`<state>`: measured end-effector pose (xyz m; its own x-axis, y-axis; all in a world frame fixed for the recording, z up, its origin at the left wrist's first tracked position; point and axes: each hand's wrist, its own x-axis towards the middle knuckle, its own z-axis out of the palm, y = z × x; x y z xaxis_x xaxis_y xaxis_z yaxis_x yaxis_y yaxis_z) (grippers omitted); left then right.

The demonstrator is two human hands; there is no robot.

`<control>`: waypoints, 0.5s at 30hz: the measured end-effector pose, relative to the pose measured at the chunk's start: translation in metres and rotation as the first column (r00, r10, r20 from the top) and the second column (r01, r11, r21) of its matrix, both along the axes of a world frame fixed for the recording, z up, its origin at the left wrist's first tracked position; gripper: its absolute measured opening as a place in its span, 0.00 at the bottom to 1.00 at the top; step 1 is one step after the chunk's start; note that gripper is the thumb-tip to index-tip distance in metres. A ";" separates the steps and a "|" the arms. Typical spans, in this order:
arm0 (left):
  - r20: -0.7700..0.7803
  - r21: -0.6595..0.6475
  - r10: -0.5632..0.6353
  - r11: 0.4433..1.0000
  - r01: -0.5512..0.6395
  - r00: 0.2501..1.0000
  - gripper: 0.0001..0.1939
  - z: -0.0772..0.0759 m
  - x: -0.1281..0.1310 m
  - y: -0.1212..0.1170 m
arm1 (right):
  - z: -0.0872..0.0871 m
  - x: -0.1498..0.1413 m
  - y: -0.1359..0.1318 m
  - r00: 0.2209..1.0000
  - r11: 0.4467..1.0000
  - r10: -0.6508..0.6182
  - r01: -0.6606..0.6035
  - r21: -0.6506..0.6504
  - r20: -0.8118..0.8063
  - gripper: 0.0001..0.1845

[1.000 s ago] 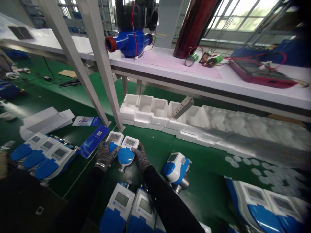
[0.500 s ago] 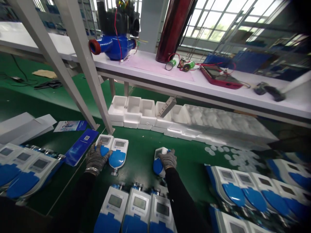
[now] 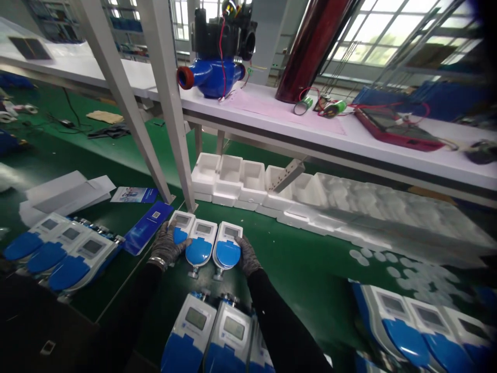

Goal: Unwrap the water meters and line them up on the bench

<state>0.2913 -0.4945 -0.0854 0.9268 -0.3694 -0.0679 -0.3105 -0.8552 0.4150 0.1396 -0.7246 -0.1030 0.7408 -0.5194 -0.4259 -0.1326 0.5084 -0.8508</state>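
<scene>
Three white-and-blue water meters stand side by side on the green mat [image 3: 310, 259]. My left hand [image 3: 167, 245], in a grey knit glove, lies curled on the left meter [image 3: 181, 224]. The middle meter [image 3: 201, 242] sits between the two hands. My right hand [image 3: 245, 255], also gloved, presses against the right side of the right meter [image 3: 229, 245], fingers closed on its edge. The three meters touch one another in a row.
More meters lie in rows at the near edge [image 3: 217, 331], at the left [image 3: 62, 248] and at the lower right [image 3: 419, 321]. White foam trays [image 3: 248, 181] run behind. Slanted metal legs [image 3: 171, 103] rise ahead. A white shelf [image 3: 349, 134] carries a blue valve body [image 3: 212, 70].
My right hand took a lone meter from the mat on the right and moved it left against the pair. The left hand stayed on the left meter.
</scene>
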 end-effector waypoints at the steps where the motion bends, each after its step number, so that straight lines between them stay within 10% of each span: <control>1: -0.007 -0.007 -0.022 1.000 0.022 1.000 0.51 0.000 0.006 0.002 | 0.004 0.002 0.005 1.000 1.000 0.018 -0.018 0.004 0.006 0.40; 7: -0.009 -0.092 -0.143 0.986 0.142 0.990 0.48 0.016 -0.001 0.038 | 0.065 -0.089 -0.021 0.972 0.967 0.069 -0.121 -0.226 -0.226 0.48; 10: -0.070 -0.277 0.004 0.960 -0.023 0.998 0.39 0.023 -0.070 0.077 | 0.088 -0.213 -0.029 0.872 0.637 -0.231 -0.199 -0.744 -0.431 0.48; 12: -0.405 -0.369 0.049 0.905 -0.212 0.913 0.36 0.023 -0.133 0.097 | 0.083 -0.299 -0.014 0.769 0.687 -0.321 -0.213 -0.695 -0.553 0.45; 15: -0.709 -0.444 -0.066 0.815 -0.372 0.702 0.38 0.022 -0.214 0.101 | 0.052 -0.387 0.019 0.832 0.700 -0.186 -0.261 -0.665 -0.523 0.28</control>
